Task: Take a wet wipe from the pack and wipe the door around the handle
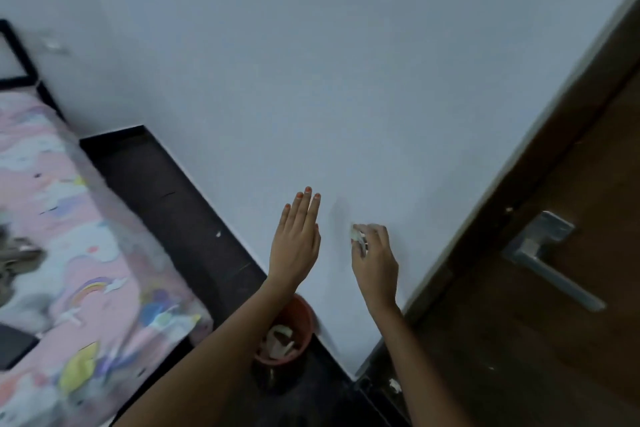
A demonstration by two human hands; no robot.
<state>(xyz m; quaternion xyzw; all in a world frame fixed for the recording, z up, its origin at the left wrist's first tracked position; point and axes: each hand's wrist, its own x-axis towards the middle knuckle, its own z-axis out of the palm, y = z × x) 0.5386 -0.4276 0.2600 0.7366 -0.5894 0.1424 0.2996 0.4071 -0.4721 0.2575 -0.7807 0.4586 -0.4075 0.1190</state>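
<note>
A pale blue-grey wall (311,62) fills most of the view. At the right stands a brown wooden door (571,340), and at the left a bed (86,236) under a pink sheet printed with rainbows and clouds. A strip of dark floor (166,191) runs between the bed and the wall. A red bin (302,312) stands on the floor against the wall, partly hidden under the left forearm, with crumpled pale scraps inside. The door's metal lever handle (550,260) sits well to the right of both hands. The left hand (296,243) is held flat in front of the wall, its grip wide, with straight fingers close together and orange-painted nails. The right hand (375,263) is raised beside it, just left of the door's edge, its grip narrow and pinching a small crumpled wet wipe (358,236) at the fingertips, apart from the door.
</note>
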